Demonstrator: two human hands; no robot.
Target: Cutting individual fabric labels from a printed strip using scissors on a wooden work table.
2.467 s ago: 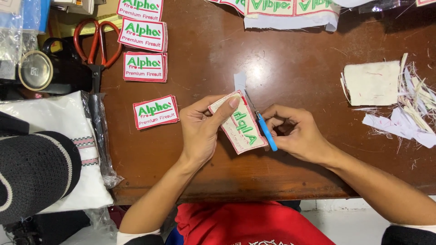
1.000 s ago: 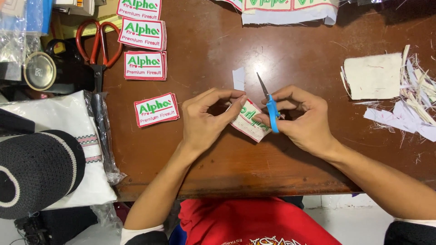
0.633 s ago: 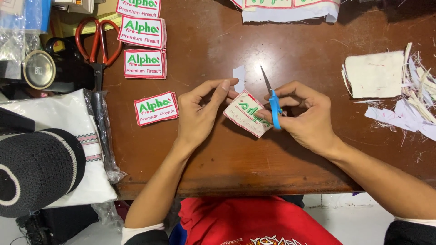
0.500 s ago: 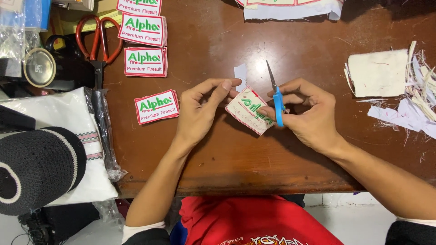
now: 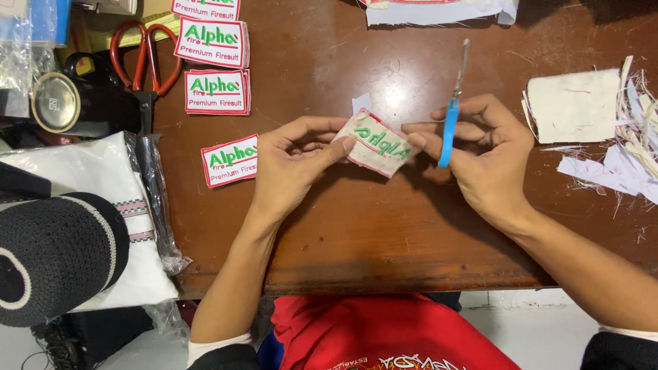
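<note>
Two hands meet over the middle of the brown table [image 5: 411, 233]: the left hand [image 5: 295, 164] pinches the left end of a cream embroidered patch [image 5: 377, 142], whose long axis slants from upper left down to lower right. The right hand [image 5: 490, 161] touches the patch's right end with a fingertip and grips small blue-handled snips [image 5: 450, 113], blades pointing up and away. Bare wood lies open between the hands and the near table edge; finished patches [image 5: 229, 161] lie left, fabric scraps [image 5: 603, 130] right.
</note>
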